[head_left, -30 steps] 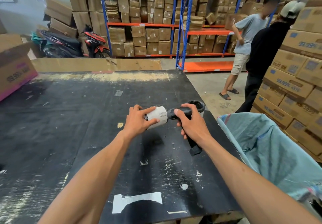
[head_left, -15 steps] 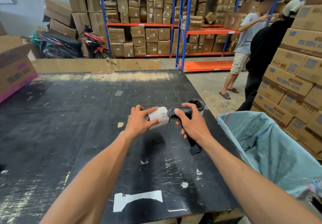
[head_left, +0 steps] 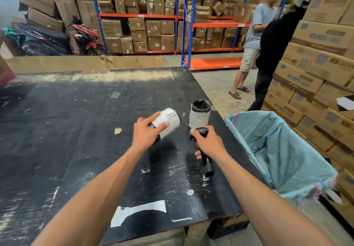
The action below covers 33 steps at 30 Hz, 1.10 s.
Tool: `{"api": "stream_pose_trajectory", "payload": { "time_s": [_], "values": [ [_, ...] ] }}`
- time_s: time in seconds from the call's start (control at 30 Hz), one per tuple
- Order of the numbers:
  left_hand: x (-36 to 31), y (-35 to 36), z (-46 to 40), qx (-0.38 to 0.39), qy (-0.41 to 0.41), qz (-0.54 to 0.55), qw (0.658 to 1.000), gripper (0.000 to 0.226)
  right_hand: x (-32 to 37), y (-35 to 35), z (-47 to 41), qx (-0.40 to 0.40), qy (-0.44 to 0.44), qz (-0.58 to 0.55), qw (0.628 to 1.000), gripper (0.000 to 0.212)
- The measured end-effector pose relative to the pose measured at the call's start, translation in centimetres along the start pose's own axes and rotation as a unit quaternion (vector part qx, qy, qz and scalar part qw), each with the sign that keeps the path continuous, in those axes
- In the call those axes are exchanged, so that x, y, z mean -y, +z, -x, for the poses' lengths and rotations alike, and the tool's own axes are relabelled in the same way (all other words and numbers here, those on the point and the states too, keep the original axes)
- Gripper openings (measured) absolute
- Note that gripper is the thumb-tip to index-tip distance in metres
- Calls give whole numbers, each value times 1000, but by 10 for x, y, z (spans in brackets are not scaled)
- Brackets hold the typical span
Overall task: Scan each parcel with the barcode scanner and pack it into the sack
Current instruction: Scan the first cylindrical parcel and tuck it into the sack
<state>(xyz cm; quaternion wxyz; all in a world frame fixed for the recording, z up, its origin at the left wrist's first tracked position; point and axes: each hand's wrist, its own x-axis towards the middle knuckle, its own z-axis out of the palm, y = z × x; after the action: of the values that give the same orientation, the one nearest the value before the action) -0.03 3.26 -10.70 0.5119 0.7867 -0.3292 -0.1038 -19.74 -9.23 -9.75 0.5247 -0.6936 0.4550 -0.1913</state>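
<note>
Over black table, left hand tilts parcel up-right.

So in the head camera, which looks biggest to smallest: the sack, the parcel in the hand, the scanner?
1. Sack, clearly biggest.
2. Parcel and scanner look alike; hands hide part of each, so I won't rank them.

I see a matt black table top, scuffed and rough with torn paper tape stuck on. The parcel wears a smooth white paper label over dark glossy wrap. The scanner looks matt black plastic. The sack is coarse woven blue-green cloth.
</note>
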Motion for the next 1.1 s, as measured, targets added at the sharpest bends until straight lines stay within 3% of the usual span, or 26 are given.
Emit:
{"api": "stream_pose_trajectory", "payload": {
  "time_s": [0.4, 0.57, 0.63, 0.7, 0.8, 0.87, 1.0, 1.1],
  "values": [
    [-19, 24, 17, 31, -3, 56, 998, 59, -44, -6, -13, 9, 38, 135, 990, 68],
    [-48, 40, 25, 20, 12, 119, 993, 55, -34, -14, -13, -26, 19, 279, 960, 83],
    [-64, 52, 27, 15, 21, 136, 990, 54, -27, -22, -9, -73, -31, 219, 973, 77],
    [-80, 70, 29, 12, 11, 148, 989, 53, -22, -34, -7, -114, -83, 48, 989, 64],
    [-103, 105, 32, 7, -1, 154, 988, 41, -16, -54, -11, -128, -112, -141, 975, 52],
    [-118, 130, 36, 25, 12, 165, 986, 36, -14, -71, -14, -132, -125, -159, 970, 54],
    [-139, 189, 45, 122, -19, 288, 949, 57, -27, -111, -25, -169, -122, -139, 968, 77],
    [-152, 228, 43, 155, -59, 302, 939, 60, -47, -149, -43, -208, -107, -121, 965, 79]
  ]
}}
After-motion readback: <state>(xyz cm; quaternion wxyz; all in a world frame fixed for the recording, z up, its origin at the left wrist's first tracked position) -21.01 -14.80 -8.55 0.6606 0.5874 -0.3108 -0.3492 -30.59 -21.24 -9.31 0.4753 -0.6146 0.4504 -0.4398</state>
